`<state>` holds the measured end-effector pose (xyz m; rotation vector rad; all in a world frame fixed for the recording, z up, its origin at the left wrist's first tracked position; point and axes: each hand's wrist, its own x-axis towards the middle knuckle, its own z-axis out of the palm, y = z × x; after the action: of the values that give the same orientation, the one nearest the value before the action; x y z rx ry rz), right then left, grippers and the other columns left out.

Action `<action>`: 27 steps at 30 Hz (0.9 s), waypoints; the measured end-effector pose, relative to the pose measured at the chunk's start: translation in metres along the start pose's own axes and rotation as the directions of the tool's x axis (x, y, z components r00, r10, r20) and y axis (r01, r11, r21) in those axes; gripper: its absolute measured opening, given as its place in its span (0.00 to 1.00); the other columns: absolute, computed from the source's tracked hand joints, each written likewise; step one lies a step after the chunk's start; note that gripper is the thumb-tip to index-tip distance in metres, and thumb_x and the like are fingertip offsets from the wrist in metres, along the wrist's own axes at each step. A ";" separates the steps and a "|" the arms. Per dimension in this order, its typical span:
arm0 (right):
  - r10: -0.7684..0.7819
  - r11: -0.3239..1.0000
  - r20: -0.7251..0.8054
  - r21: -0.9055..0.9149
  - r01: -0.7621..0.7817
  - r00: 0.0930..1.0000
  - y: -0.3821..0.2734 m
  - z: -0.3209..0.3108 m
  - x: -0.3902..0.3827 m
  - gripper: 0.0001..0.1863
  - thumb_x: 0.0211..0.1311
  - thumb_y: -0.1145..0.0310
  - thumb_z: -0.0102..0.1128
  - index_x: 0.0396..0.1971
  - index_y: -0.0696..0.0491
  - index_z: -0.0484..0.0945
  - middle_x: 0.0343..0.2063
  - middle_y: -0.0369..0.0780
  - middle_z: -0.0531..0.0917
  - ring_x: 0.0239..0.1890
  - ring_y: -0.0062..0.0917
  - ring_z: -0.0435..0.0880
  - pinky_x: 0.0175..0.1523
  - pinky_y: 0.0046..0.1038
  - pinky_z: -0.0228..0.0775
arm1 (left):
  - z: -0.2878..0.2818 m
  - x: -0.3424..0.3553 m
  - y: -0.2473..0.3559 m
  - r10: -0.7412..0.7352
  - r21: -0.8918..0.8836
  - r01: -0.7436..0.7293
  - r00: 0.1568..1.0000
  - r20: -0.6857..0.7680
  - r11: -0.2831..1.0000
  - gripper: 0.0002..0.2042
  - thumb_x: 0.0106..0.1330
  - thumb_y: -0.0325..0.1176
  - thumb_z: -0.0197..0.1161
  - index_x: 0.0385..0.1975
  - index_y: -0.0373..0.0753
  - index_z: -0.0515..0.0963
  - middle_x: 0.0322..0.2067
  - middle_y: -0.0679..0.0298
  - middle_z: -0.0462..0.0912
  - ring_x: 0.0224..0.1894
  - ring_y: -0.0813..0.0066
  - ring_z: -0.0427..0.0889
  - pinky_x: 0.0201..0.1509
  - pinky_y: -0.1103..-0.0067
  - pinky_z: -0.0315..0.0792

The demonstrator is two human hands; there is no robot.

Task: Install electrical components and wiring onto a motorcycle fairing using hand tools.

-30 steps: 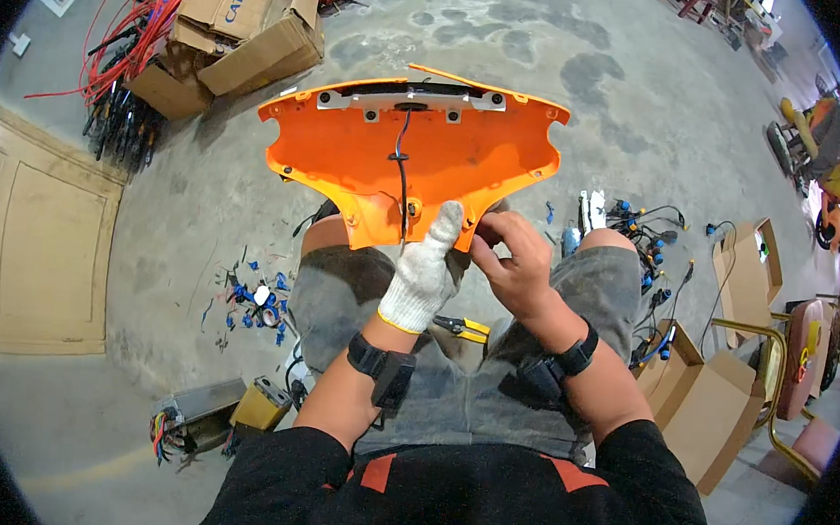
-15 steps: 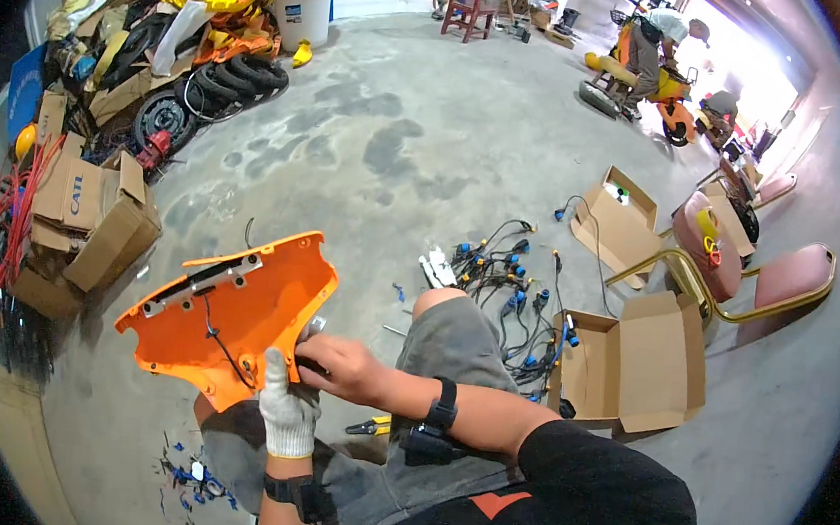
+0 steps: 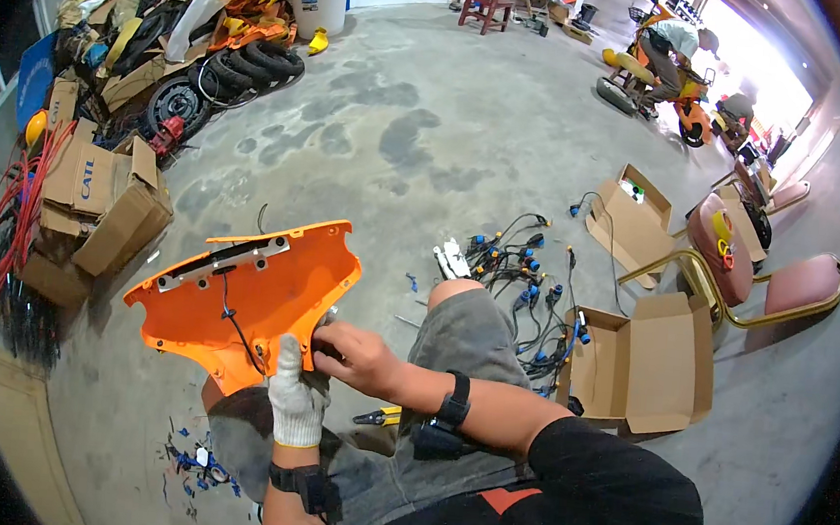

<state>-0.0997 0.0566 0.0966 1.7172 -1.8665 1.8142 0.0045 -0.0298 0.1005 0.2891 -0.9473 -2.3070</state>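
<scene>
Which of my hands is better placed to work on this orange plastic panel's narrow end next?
Probably your bare right hand: it curls at the right edge of the orange plastic panel, by its narrow end. Your left hand, in a white knitted glove, looks busy holding that end.

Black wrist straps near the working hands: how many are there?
2: one black strap just behind the gloved left hand, another strap just behind the bare right hand. Neither is fully hidden.

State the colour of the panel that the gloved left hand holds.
The panel is bright orange; it shows best in the head view.
</scene>
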 end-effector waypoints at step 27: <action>0.053 0.994 -0.056 -0.095 -0.058 0.997 -0.008 -0.003 -0.001 0.14 0.49 0.78 0.70 0.37 0.59 0.79 0.28 0.42 0.83 0.26 0.26 0.83 0.32 0.24 0.75 | 0.004 -0.010 0.006 -0.016 0.153 0.050 0.976 -0.217 0.987 0.15 0.68 0.34 0.63 0.51 0.37 0.75 0.45 0.64 0.81 0.46 0.73 0.81 0.50 0.77 0.77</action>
<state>-0.0956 0.0620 0.1024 1.5859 -1.9654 1.7380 0.0132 -0.0249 0.1076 0.6126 -1.0208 -2.1802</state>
